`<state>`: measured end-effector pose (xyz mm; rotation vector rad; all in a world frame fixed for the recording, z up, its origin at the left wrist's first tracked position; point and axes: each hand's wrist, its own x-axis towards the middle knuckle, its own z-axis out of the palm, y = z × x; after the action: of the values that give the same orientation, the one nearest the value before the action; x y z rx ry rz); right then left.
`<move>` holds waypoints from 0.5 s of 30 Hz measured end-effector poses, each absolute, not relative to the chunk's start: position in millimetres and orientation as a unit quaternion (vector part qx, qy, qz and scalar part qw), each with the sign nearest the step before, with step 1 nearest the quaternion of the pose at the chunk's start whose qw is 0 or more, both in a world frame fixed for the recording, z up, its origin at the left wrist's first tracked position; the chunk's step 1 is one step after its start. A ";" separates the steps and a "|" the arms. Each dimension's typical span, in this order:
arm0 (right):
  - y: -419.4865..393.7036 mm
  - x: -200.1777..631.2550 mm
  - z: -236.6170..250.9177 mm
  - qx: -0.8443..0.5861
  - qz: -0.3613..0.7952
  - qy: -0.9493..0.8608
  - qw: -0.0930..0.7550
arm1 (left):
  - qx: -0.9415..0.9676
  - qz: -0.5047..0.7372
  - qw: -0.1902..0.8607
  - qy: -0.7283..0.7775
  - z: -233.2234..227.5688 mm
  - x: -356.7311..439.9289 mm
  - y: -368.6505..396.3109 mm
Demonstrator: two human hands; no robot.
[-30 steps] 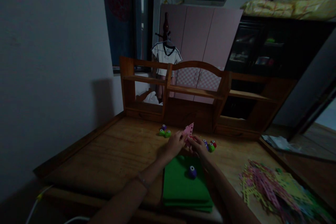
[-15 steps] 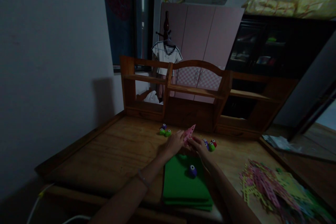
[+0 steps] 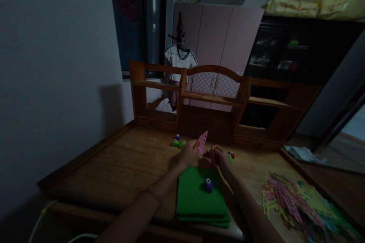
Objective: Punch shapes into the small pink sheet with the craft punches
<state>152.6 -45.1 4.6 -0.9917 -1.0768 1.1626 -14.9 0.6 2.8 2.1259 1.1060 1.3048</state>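
My left hand (image 3: 188,153) is closed on a pink foam piece (image 3: 202,143) with a row of dark holes, holding it upright and tilted above the table. Just right of it, my right hand (image 3: 220,155) has its fingers pinched together. At those fingertips shows a small dark red eyeball bead (image 3: 208,153), partly hidden and dim. Below both hands lies a stack of green foam sheets (image 3: 199,201), with a purple eyeball bead (image 3: 208,185) on top. Behind my right hand sit a green eyeball bead (image 3: 229,158) and a red one (image 3: 231,154).
One purple and two green eyeball beads (image 3: 175,143) stand left of my hands. A heap of pink, yellow and green cut-out strips (image 3: 296,201) covers the right side of the wooden table (image 3: 128,159). A wooden shelf (image 3: 211,97) rises along the back edge.
My right hand has come away from the pink piece, slightly right and down, with the red bead at its fingertips. My left hand still holds the pink piece, now turned more upright.
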 end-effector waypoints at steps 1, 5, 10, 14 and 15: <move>-47.3 151.0 6.6 -0.425 0.503 -0.467 0.590 | 0.761 0.471 0.221 0.389 2.9 -14.2 -0.5; -54.7 144.2 14.8 -0.453 0.495 -0.505 0.543 | 0.757 0.479 0.257 0.362 3.2 -11.9 -2.0; -58.8 141.8 20.6 -0.508 0.449 -0.509 0.531 | 0.764 0.480 0.250 0.351 4.9 -11.6 -2.7; -59.8 142.6 21.4 -0.498 0.448 -0.508 0.542 | 0.770 0.477 0.235 0.353 7.7 -12.8 -5.9; -59.8 143.0 20.9 -0.496 0.445 -0.509 0.545 | 0.771 0.475 0.233 0.354 8.1 -13.1 -6.5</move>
<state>143.0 -59.8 20.9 -1.1759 -1.2069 1.0556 -13.1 -6.5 8.1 2.1176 0.9717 1.3056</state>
